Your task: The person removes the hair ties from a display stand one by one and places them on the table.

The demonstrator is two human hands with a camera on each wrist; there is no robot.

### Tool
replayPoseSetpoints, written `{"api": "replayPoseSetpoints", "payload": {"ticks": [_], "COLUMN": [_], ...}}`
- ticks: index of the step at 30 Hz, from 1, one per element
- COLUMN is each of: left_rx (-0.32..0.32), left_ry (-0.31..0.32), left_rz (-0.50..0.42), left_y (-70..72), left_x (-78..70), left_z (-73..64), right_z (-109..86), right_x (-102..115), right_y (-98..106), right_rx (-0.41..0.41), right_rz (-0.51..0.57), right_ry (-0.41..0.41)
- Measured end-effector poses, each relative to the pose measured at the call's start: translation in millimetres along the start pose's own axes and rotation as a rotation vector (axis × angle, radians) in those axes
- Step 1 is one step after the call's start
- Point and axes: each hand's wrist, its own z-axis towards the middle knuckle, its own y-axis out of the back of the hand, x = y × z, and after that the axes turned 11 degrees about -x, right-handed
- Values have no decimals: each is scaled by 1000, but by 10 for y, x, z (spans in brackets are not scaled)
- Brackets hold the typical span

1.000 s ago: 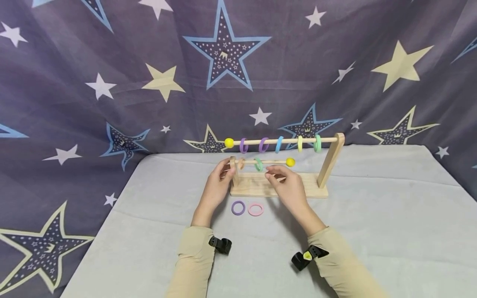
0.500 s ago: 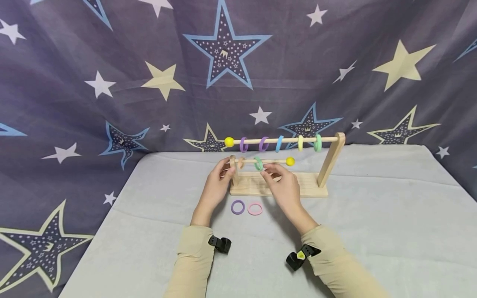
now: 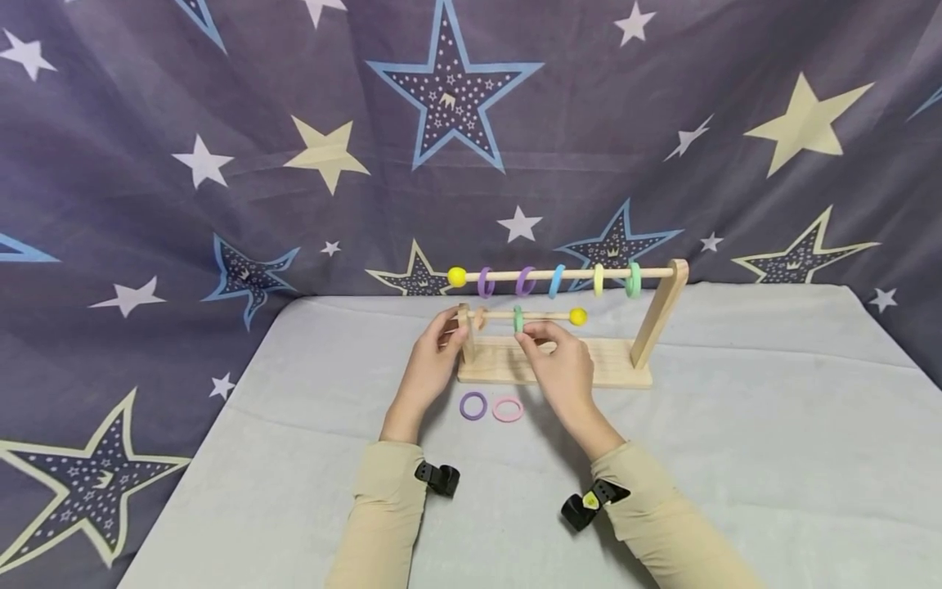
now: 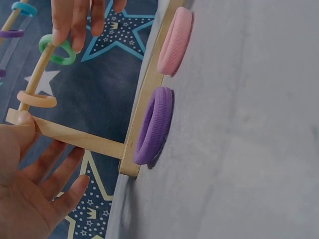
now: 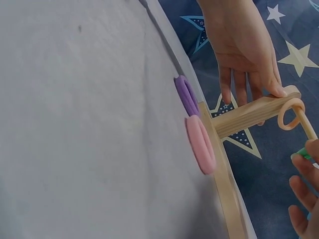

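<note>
Rack (image 3: 618, 374), wooden, one, standing on a pale grey cloth (image 3: 736, 458) before a dark star-printed curtain (image 3: 589, 106); clock read here over the person's arms, as I watch, centred on the green ring (image 3: 518, 320) of the lower rod (image 3: 548, 315). Green ring: threaded about midway along that rod, pinched by the thumb and fingertips of the right hand (image 3: 562, 360), which reaches in from four o'clock. Left hand (image 3: 430, 360): at eight o'clock, gripping the upper end of the short post (image 4: 84, 138), thumb on one side, fingers beyond. Peach ring (image 4: 42, 101), one: at nine o'clock on the same rod, close by the post. Lower yellow ball (image 3: 579, 316), one: three o'clock, at the rod's free end. Upper rod (image 3: 577, 275), one: running from an upper yellow ball (image 3: 457, 276) at ten o'clock to the tall post (image 3: 658, 315) toward three, bearing, from the ball end, two purple rings (image 3: 524, 282), a blue ring (image 3: 556, 282), a yellow ring (image 3: 598, 282) and a far green ring (image 3: 633, 282). Loose on the cloth in front of the base, side by side: pink ring (image 4: 179, 42) at six o'clock, single purple ring (image 4: 158, 124) at seven. Sleeves (image 3: 386, 499), beige, two, each with a black wrist device (image 3: 445, 481).
</note>
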Motion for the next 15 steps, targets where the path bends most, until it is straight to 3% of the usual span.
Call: {"api": "replayPoseSetpoints", "payload": {"ticks": [15], "left_rx": [2], "left_ry": [2], "left_rz": [-4], "left_y": [9], "left_x": [-12], "left_z": [-2], "right_z": [23], "right_x": [4], "right_y": [59], "right_rx": [-41], "right_rz": [22], "right_ry": [20]}}
